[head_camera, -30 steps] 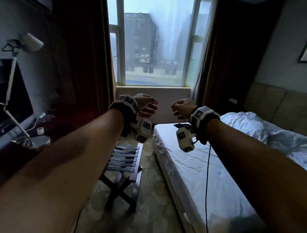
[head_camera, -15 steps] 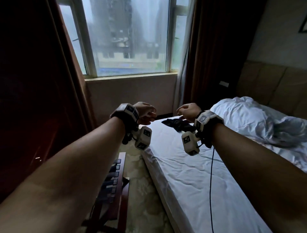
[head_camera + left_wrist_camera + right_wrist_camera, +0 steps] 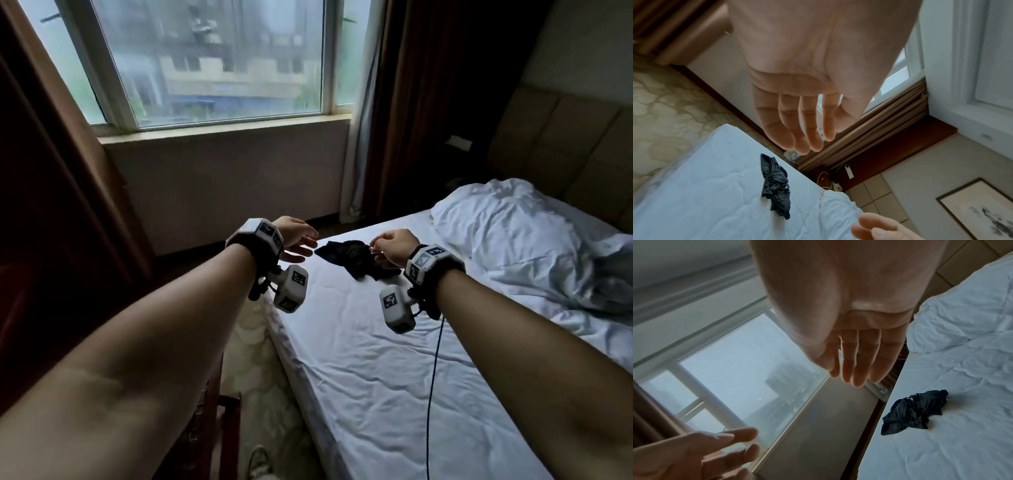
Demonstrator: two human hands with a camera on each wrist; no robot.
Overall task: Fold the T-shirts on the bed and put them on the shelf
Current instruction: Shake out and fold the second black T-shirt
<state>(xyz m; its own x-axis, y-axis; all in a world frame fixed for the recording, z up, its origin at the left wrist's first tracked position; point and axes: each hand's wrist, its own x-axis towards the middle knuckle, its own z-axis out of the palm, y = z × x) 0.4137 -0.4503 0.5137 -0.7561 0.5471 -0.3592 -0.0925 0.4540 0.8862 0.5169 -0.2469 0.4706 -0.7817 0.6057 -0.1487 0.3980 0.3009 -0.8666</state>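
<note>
Both arms are reaching forward in the head view, toward the middle of the frame. The left hand point(image 3: 297, 240) is hanging in the air with its fingers straight and loosely spread, holding nothing; the left wrist view is showing its palm and fingers point(image 3: 797, 123) stretched out above the bed point(image 3: 376, 377). The right hand point(image 3: 394, 246) is also empty, its fingers point(image 3: 857, 363) lying straight and close together in the right wrist view, though the head view is showing only its back, just right of the cloth.

A dark, crumpled T-shirt point(image 3: 356, 258) is lying on the white sheet near the far corner of the bed, at centre frame between the two hands and touching neither as far as the wrist views are showing. A rumpled white duvet point(image 3: 534, 246) is sitting at the right of the frame. A window point(image 3: 212, 61) is filling the upper left, with brown curtains point(image 3: 442, 102) hanging beside it.
</note>
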